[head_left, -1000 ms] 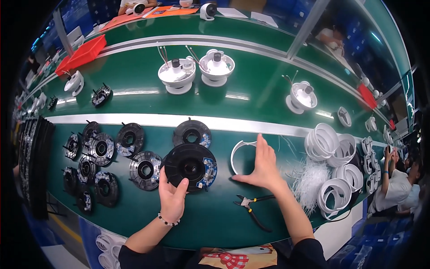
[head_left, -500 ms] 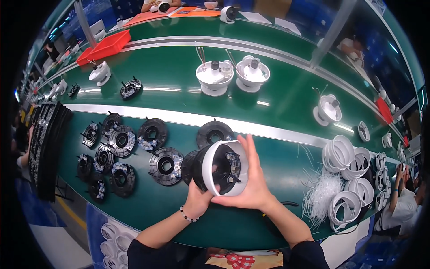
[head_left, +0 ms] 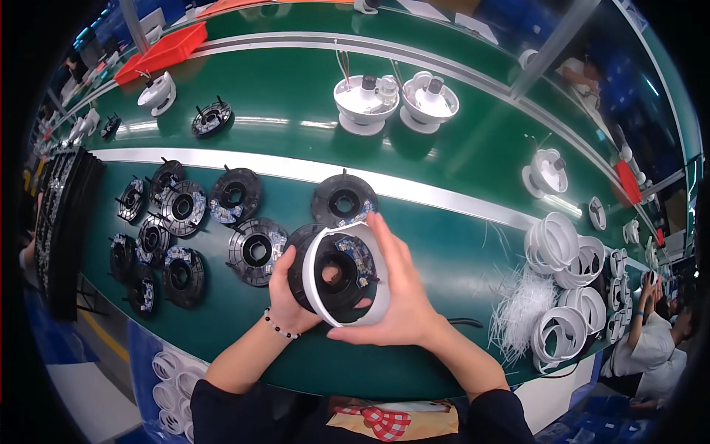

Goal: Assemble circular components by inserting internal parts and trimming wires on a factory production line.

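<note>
Above the near edge of the green table, a white plastic ring [head_left: 313, 281] is tilted round a black round base [head_left: 347, 300] that carries small circuit boards. My left hand [head_left: 287, 300] grips the base from the left, thumb along its side and fingers behind; a bit of skin shows through its centre hole. My right hand [head_left: 403, 300] is wrapped round the ring's right side, fingers up and thumb below. Whether the two parts are fastened I cannot tell. Just beyond my hands lies another black base [head_left: 344, 200], and more black bases [head_left: 183, 209] lie to the left.
White rings [head_left: 551, 243] are stacked at the right beside a heap of thin white strips [head_left: 521, 311]. White camera housings [head_left: 366, 109] with wires stand on the far green strip. A red bin [head_left: 163, 55] is far left; black trays [head_left: 63, 237] stack at the left edge.
The base inside the ring has turned, so its centre hole now faces me. My left hand has shifted up along its side. Both hands sit slightly further left, and the view has moved.
</note>
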Available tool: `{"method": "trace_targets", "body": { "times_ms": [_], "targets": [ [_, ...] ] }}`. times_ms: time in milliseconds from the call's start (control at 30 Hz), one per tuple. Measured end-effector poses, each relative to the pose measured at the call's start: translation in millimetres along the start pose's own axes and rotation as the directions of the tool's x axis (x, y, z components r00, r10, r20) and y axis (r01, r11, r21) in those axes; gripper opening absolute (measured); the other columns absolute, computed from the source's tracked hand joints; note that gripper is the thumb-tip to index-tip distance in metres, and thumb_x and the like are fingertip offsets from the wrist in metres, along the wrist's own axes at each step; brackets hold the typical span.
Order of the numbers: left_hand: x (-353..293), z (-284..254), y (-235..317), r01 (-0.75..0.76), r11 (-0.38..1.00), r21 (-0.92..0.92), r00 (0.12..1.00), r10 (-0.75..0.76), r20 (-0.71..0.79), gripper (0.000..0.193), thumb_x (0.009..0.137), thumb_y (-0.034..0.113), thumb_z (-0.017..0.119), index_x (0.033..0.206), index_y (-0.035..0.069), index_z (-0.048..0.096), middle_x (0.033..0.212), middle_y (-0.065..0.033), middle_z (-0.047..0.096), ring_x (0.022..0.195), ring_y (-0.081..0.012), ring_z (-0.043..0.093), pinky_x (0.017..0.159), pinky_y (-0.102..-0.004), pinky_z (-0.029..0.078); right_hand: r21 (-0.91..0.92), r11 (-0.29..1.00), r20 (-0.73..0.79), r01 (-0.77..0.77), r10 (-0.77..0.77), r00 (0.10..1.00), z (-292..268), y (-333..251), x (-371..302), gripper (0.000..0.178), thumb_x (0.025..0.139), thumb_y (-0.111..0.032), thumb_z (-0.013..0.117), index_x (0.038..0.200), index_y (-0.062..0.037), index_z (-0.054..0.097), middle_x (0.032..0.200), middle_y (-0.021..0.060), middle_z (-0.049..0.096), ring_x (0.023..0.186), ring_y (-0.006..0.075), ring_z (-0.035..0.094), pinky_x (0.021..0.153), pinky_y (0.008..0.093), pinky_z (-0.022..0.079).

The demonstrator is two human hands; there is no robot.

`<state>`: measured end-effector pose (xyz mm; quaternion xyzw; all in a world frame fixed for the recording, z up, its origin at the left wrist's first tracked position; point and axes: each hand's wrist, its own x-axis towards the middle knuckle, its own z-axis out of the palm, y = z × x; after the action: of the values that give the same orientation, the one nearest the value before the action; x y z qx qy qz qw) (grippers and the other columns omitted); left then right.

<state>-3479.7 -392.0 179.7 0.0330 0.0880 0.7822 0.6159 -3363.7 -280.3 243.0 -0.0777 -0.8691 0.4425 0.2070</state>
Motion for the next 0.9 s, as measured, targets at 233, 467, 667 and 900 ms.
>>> {"method": "trace_targets", "body": {
  "times_ms": [233, 467, 667, 900],
  "targets": [
    [0.7, 6.8, -1.7, -0.037, 0.966, 0.257, 0.985, 0.079, -0.156, 0.062, 0.083, 0.054, 0.025, 0.123, 0.007, 0.035, 0.116, -0.0139, 0.045, 0.106, -0.0268, 0.046, 0.085, -0.0445, 0.042, -0.091, 0.995, -0.015, -0.031, 0.030, 0.999, 12.1, 9.3, 7.1, 0.115, 0.047, -0.033, 0.081, 0.131, 0.0027, 0.011, 0.123, 0.0226, 0.030, 0.115, 0.0337, 0.032, 0.094, 0.0401, 0.029],
    [-6.4, 19.7, 9.5, -0.047, 0.952, 0.303, 0.974, 0.111, -0.197, 0.059, 0.083, 0.052, 0.026, 0.121, 0.007, 0.038, 0.114, -0.0131, 0.047, 0.101, -0.0258, 0.049, 0.081, -0.0442, 0.045, -0.079, 0.996, 0.000, -0.037, 0.037, 0.999, 18.5, -7.2, 15.1, 0.111, 0.049, -0.031, 0.079, 0.131, 0.0025, 0.012, 0.126, 0.0244, 0.026, 0.116, 0.0363, 0.030, 0.095, 0.0412, 0.028],
    [-8.2, 11.4, 23.0, -0.064, 0.987, 0.149, 0.984, 0.087, -0.157, 0.058, 0.084, 0.050, 0.027, 0.120, 0.007, 0.039, 0.113, -0.0127, 0.048, 0.100, -0.0255, 0.050, 0.081, -0.0432, 0.045, -0.185, 0.979, 0.014, 0.087, -0.086, 0.996, 27.9, -10.8, 27.2, 0.107, 0.049, -0.030, 0.078, 0.129, 0.0041, 0.017, 0.131, 0.0278, 0.020, 0.117, 0.0409, 0.027, 0.094, 0.0437, 0.027],
    [-11.2, 8.7, 33.2, -0.110, 0.986, 0.125, 0.991, 0.119, -0.069, 0.059, 0.087, 0.050, 0.021, 0.120, 0.005, 0.039, 0.115, -0.0120, 0.048, 0.103, -0.0212, 0.048, 0.089, -0.0329, 0.040, -0.245, 0.957, 0.024, 0.155, -0.153, 0.988, 40.3, -12.9, 37.1, 0.109, 0.047, -0.032, 0.079, 0.129, 0.0047, 0.017, 0.130, 0.0275, 0.021, 0.116, 0.0415, 0.027, 0.094, 0.0441, 0.027]
  ]
}}
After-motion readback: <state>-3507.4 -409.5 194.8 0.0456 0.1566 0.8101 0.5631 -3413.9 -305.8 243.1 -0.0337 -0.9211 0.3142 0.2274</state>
